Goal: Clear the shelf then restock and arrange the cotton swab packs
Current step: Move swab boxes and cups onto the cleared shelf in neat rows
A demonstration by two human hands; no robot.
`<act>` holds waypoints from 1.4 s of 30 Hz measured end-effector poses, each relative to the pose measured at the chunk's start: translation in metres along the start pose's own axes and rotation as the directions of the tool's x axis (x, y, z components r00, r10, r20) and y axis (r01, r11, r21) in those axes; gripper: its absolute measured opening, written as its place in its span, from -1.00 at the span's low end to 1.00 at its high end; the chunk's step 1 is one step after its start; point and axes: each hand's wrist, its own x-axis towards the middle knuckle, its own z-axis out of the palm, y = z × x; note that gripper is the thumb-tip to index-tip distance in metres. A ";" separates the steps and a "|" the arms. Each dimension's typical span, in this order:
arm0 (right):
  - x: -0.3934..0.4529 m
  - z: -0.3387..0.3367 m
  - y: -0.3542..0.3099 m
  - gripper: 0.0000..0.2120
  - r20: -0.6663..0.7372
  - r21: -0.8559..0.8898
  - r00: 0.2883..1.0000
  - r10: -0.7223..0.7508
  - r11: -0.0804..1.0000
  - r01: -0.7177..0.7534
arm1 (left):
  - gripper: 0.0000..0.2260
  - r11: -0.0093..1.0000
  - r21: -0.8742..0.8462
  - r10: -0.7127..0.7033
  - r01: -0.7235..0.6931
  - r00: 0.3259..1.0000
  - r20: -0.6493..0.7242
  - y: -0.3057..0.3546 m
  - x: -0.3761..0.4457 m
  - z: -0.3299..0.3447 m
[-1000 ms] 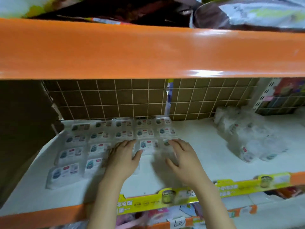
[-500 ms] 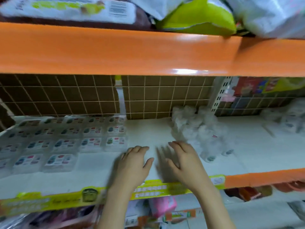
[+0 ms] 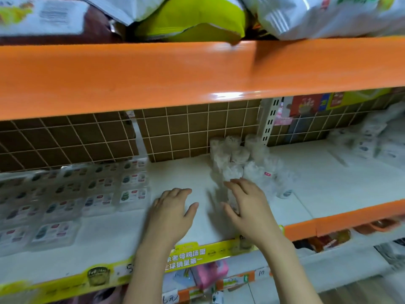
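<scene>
Clear plastic cotton swab packs [image 3: 238, 163] looked light and slippery; best gripped around the sides. Left hand [image 3: 173, 212] and right hand [image 3: 247, 207] lay wide, holding nothing.

An orange beam [image 3: 197, 69] ran across the top, with a lime-green bag [image 3: 192, 20] and white bags [image 3: 317, 16] lying on it. A brown wire grid [image 3: 192, 130] backed the bay. A yellow label strip [image 3: 192, 255] lined the front edge, and a pink pack [image 3: 210, 274] sat below.
</scene>
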 end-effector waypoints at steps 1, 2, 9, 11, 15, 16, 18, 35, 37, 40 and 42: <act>0.000 -0.001 0.002 -0.57 0.003 0.004 1.000 0.006 1.000 -0.006 | -0.49 1.000 -0.008 -0.007 0.008 1.000 0.003 -0.002 0.001 0.000; 0.000 -0.002 0.003 -0.56 0.009 0.013 1.000 0.011 1.000 -0.011 | -0.52 1.000 -0.018 -0.017 0.017 1.000 0.007 -0.004 0.003 0.000; 0.003 -0.014 0.028 -0.53 -0.031 0.045 0.999 0.037 0.998 -0.035 | -0.60 0.998 -0.027 -0.059 0.059 0.998 -0.025 0.004 0.025 -0.011; 0.005 -0.022 0.043 -0.53 -0.037 0.054 0.999 0.040 0.998 -0.038 | -0.60 0.998 -0.022 -0.056 0.055 0.997 -0.058 0.017 0.032 -0.008; 0.010 -0.039 0.091 -0.54 -0.065 0.054 0.997 0.031 0.998 -0.027 | -0.63 0.998 -0.020 -0.065 0.063 0.989 -0.133 0.060 0.044 0.008; 0.011 -0.045 0.106 -0.54 -0.068 0.060 0.997 0.029 0.998 -0.025 | -0.63 0.998 -0.028 -0.062 0.058 0.985 -0.161 0.073 0.047 0.013; 0.010 -0.059 0.141 -0.54 -0.060 0.062 0.998 0.020 0.998 -0.016 | -0.56 0.999 -0.034 -0.042 0.035 0.970 -0.241 0.102 0.051 0.024; -0.016 -0.095 0.303 -0.46 0.178 0.096 0.981 0.074 0.991 -0.092 | -0.54 0.993 0.024 -0.106 0.116 0.958 -0.267 0.247 0.064 0.089; -0.014 -0.092 0.303 -0.45 0.195 0.098 0.978 0.070 0.991 -0.090 | -0.55 0.992 0.032 -0.105 0.120 0.950 -0.295 0.244 0.064 0.090; -0.012 -0.089 0.304 -0.52 0.229 0.110 0.972 0.049 0.991 -0.075 | -0.57 0.992 -0.003 -0.122 0.128 0.937 -0.328 0.238 0.066 0.090; -0.012 -0.087 0.306 -0.55 0.230 0.121 0.972 0.052 0.989 -0.081 | -0.57 0.992 -0.006 -0.118 0.124 0.932 -0.344 0.236 0.069 0.091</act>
